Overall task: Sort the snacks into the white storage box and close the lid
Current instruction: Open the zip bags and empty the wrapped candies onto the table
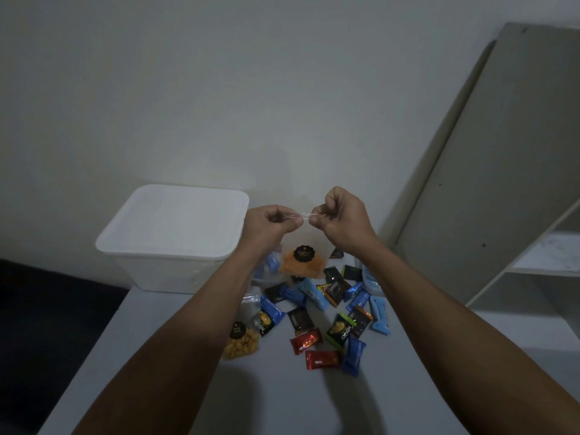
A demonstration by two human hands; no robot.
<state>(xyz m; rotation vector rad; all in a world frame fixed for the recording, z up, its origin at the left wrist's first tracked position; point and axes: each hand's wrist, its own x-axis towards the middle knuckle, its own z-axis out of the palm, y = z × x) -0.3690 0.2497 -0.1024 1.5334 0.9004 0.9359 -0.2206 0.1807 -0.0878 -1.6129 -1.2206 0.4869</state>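
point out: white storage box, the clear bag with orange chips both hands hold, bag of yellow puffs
white storage box (pixel 163 271): head view, on its front wall below the lid.
clear bag with orange chips (pixel 302 262): head view, on the orange contents under the black label.
bag of yellow puffs (pixel 241 346): head view, on the yellow contents.

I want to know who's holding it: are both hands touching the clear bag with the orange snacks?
Touching. The head view shows the left hand and right hand each pinching the top edge of the clear bag.

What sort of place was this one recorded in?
Probably a dim room in a home: a plain white wall, a pale table strewn with snacks, and a bare white shelf unit.
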